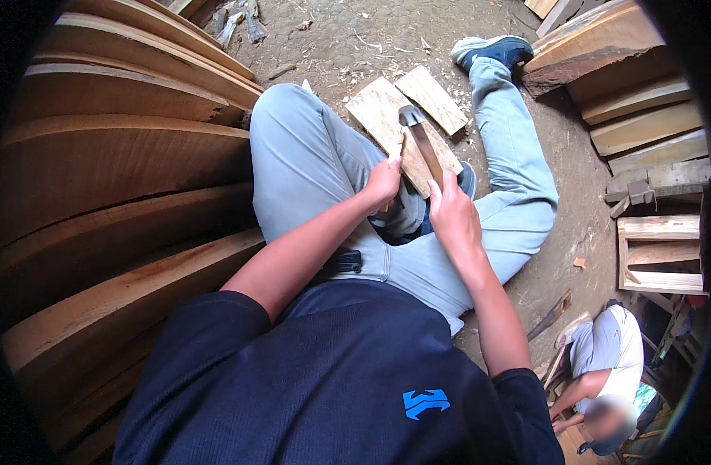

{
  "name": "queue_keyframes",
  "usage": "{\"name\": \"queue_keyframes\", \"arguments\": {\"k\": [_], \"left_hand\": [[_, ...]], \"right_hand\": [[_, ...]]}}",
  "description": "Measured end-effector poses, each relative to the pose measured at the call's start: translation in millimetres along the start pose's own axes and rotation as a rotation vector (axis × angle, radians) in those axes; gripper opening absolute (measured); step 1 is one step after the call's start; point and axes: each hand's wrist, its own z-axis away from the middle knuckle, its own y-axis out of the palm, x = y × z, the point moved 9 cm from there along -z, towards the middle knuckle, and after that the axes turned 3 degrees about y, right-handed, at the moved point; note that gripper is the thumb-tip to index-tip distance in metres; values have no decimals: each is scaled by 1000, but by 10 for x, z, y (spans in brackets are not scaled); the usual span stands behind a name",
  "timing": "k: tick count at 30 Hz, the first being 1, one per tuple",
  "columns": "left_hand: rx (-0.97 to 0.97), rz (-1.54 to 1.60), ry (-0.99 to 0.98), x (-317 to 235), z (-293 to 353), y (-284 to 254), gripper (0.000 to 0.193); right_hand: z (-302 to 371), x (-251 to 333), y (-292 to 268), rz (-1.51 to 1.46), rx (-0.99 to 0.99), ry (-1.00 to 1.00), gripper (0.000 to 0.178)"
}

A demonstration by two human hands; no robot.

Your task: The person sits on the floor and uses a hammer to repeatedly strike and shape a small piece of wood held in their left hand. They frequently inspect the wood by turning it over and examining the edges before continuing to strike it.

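My left hand (pixel 384 182) is closed around a thin, pale strip of wood (pixel 397 149), its upper end showing above the fingers. In my right hand (pixel 455 217) is a short tool (pixel 427 147) with a flat brown wooden handle and a grey metal head; whether it is a hammer or a small adze I cannot tell. The tool's head hangs over a thick wooden board (pixel 371 108) lying on the ground between my legs, close to the strip's tip. Beside that board rests a second, smaller plank (pixel 433 99).
Tall stacked wooden slabs (pixel 123 167) rise along my left side. More timber (pixel 604 46) and a wooden frame (pixel 660 227) stand at the right. Wood shavings litter the dirt floor (pixel 332 46). Another person (pixel 611 349) bends over at the lower right.
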Motion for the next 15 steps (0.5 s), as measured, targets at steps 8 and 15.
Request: {"name": "queue_keyframes", "arguments": {"k": [8, 15], "left_hand": [[-75, -31, 32, -41, 51, -64, 40], [-28, 265, -20, -41, 118, -42, 35]], "right_hand": [[-75, 466, -810, -272, -237, -118, 31], [-339, -315, -32, -4, -126, 151, 37]]}}
